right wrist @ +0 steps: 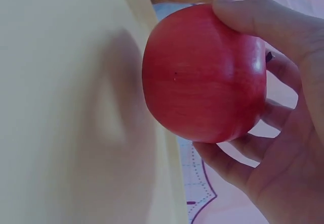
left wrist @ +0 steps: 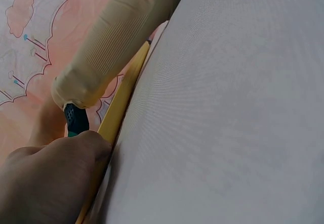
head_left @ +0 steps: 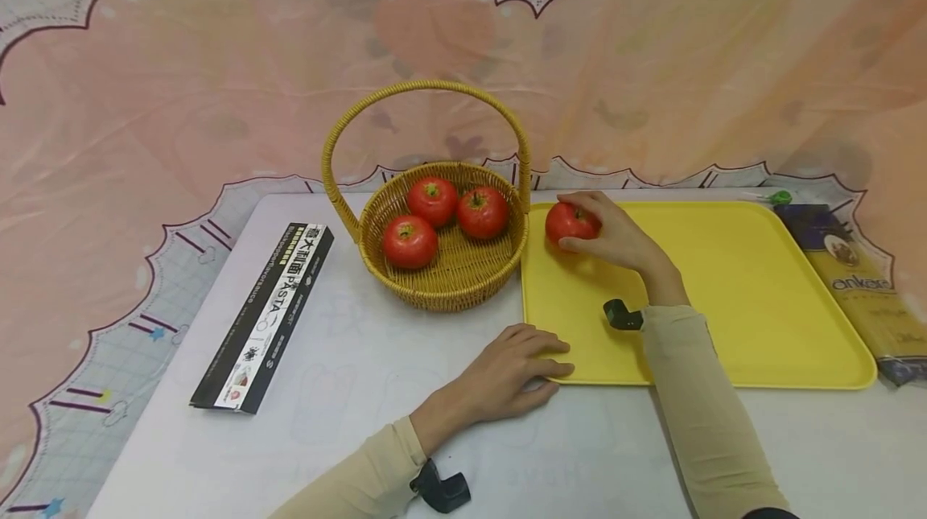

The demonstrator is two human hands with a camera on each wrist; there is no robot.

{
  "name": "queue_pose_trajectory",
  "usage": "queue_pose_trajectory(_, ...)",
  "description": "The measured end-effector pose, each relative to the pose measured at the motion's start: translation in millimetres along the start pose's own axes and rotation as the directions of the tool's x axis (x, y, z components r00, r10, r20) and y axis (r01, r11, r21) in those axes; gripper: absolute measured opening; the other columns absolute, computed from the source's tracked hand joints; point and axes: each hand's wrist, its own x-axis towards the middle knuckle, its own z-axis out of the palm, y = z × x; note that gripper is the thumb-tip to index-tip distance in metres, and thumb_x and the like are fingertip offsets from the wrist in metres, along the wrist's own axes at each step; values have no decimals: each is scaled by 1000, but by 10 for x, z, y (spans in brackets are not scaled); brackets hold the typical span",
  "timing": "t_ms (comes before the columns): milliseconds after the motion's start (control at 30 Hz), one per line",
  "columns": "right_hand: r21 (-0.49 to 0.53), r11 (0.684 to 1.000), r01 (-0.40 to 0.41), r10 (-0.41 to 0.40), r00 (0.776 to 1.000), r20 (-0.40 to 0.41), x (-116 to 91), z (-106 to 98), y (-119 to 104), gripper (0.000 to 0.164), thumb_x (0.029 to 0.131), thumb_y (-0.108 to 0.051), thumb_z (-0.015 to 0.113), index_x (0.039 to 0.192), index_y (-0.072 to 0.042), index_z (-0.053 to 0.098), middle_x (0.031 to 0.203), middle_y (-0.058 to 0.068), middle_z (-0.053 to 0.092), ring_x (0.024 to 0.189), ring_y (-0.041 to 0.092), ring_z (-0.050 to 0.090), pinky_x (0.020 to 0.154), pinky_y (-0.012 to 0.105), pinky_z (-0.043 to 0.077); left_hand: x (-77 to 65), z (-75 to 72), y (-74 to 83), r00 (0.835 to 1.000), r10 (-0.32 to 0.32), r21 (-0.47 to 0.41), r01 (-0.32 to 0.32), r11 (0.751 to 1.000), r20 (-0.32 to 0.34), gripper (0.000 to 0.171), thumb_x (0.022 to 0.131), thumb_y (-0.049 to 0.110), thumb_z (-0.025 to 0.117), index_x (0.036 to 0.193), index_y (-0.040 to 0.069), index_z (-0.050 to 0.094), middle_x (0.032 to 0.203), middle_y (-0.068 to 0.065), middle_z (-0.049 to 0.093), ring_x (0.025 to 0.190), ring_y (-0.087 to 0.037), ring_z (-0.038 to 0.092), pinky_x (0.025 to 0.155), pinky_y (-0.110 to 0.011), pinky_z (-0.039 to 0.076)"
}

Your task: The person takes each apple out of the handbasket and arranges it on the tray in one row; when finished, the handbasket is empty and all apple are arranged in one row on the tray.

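My right hand grips a red apple over the far left corner of the yellow tray. In the right wrist view, thumb and fingers curl round the apple, its dark stem toward the palm and a shadow on the tray beside it. My left hand lies at the tray's near left corner, fingers spread and fingertips over the rim. In the left wrist view, the thumb side of that hand is against the tray edge. Left of the tray, a wicker basket holds three red apples.
The basket's tall arched handle rises above it. A black and white pasta box lies at the left of the white table. Beside the tray's right edge is a yellow and dark Ankara packet, with a small green item behind.
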Motion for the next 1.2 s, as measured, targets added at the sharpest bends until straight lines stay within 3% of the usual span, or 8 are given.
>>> queue_pose_trajectory(233,2,1000,-30,30,999,20,7,12,51,69,80,-32,75,140,-21,43,141,12,38,121,35,44,100,58,39,0,-1,2,1000,-8,-4,8,1000,7,27,92,29,57,116,26,68,127,6,59,123,-11,49,109,-31,34)
queue_pose_trajectory(667,40,999,-16,12,996,90,2,37,18,73,81,-23,74,144,-18,36,141,13,35,124,34,42,101,57,40,1,-5,4,1000,-3,2,3,1000,9,27,92,30,57,116,26,68,128,5,59,123,-11,49,109,-31,33)
queue_pose_trajectory(1200,28,1000,-4,1,996,91,-1,51,-4,71,83,-26,72,144,-17,36,141,13,35,122,34,42,102,56,39,0,14,1,1000,2,20,-2,1000,11,27,92,29,57,117,26,67,128,6,59,123,-11,48,109,-31,34)
